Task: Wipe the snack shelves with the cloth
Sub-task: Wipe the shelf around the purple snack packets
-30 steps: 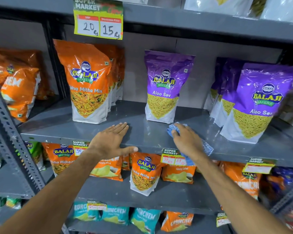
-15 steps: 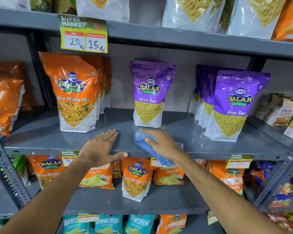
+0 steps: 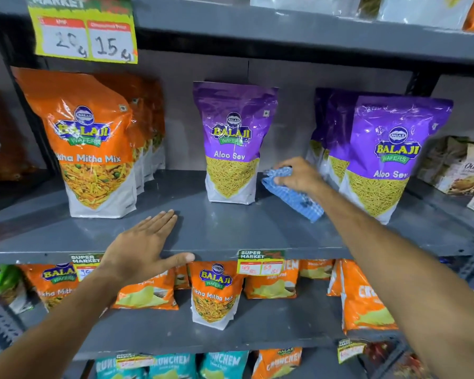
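a grey metal shelf (image 3: 225,228) in a shop, seen from a head-worn camera looking forward and down. the person's left hand (image 3: 143,247) lies flat on the front part of the shelf, palm down, its fingers (image 3: 159,220) released and spread straight, thumb hooked along the front edge. it grasps nothing.

the right hand (image 3: 298,176) reaches further back, into the gap between two purple bags. its fingers are curled and clenched on a blue checked cloth (image 3: 293,198), pressing it against the shelf surface. the loose end of the cloth trails toward the front of the shelf under the forearm.

just left of the cloth stands a single purple balaji aloo sev bag (image 3: 233,143), upright. just right of the hand is a row of aloo sev bags (image 3: 386,157), one behind another. at the left end of the shelf stands a row of orange tikha mitha mix bags (image 3: 93,143), upright.

a yellow price tag (image 3: 85,31) reading 20 and 15 hangs from the shelf above. a smaller price label (image 3: 260,262) is clipped to the front edge of the wiped shelf. the lower shelf (image 3: 257,332) holds orange snack packets, and teal packets show below that.
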The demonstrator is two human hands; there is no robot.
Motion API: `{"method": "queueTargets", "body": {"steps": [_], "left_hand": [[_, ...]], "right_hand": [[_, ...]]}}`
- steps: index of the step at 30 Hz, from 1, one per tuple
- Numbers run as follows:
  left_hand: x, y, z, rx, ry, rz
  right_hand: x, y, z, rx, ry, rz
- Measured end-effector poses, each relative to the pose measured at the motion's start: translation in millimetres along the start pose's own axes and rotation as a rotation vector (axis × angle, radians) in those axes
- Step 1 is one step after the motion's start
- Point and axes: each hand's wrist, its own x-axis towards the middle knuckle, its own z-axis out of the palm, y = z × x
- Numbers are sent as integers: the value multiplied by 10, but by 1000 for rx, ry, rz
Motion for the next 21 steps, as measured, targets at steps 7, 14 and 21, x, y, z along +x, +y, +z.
{"method": "queueTargets", "body": {"steps": [7, 14, 21], "left_hand": [[-4, 11, -13, 11, 16, -5], [-9, 4, -4, 11, 26, -5], [-26, 43, -39, 14, 34, -8]], "right_hand": [[535, -75, 321, -257, -208, -127], [424, -4, 480, -368, -397, -192], [394, 70, 159, -279, -245, -164]]}}
